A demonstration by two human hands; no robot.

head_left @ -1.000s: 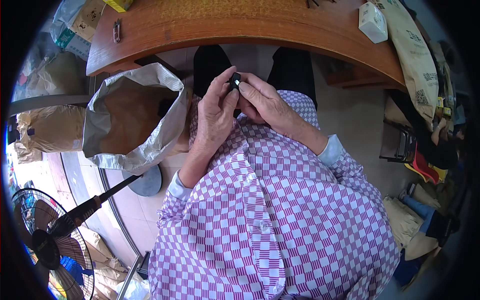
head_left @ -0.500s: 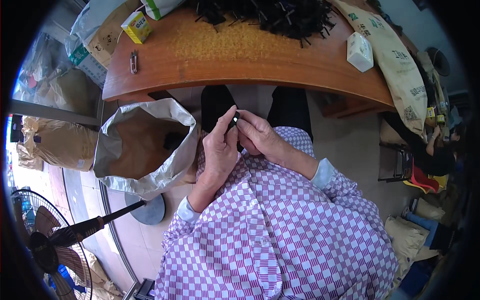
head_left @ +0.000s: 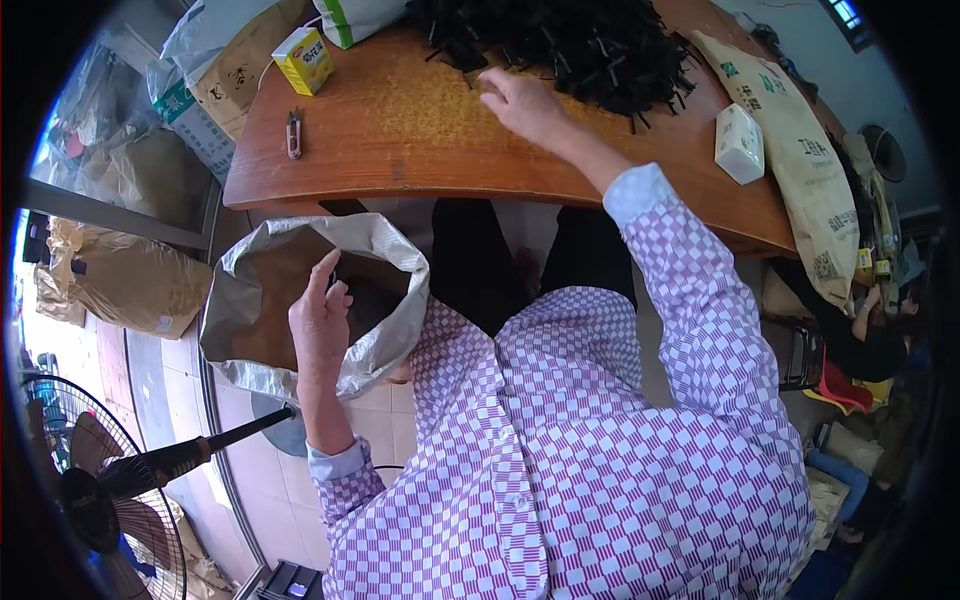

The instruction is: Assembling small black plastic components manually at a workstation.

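My left hand [head_left: 320,320] is over the mouth of a pale woven sack [head_left: 228,290] on the left. Its index finger and thumb are bent toward each other around what looks like a small black piece [head_left: 334,281], hard to make out against the dark inside. My right hand [head_left: 522,105] reaches over the wooden table [head_left: 350,165], its fingers loosely apart and nothing visible in them. Just beyond those fingers lies a heap of small black pieces [head_left: 570,50] with thin stems. More dark material [head_left: 372,302] shows inside the sack.
On the table are small thread snips [head_left: 293,134], a yellow carton [head_left: 302,62] and a white tissue pack [head_left: 739,144]. A printed sack [head_left: 800,150] hangs over its right edge. A standing fan [head_left: 90,505] is at lower left. Another person [head_left: 880,325] sits far right.
My hands were together over my lap with a small black piece. They have parted: the left moved over the sack, the right forward to the heap. The view has shifted slightly.
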